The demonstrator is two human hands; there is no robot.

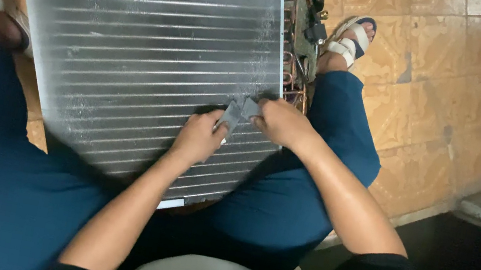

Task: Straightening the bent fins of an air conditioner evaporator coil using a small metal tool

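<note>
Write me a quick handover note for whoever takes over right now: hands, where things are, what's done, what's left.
Left hand: pinching a small grey flat piece against the finned coil panel.
Right hand: gripping the same piece's other end, near the panel's right edge.
Panel leans between the knees on the tiled floor; copper tubing runs along its right side.
Done: cannot tell from this view.
Left: whatever the grey piece is for; fins look dusty.

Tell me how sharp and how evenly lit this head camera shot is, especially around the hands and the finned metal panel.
Head view: the left hand and right hand are slightly soft, as is the small grey piece pinched between them; the finned panel catches pale glare across its upper rows; the tiled floor is warmly lit, while the lower right corner falls into deep shadow.
</note>
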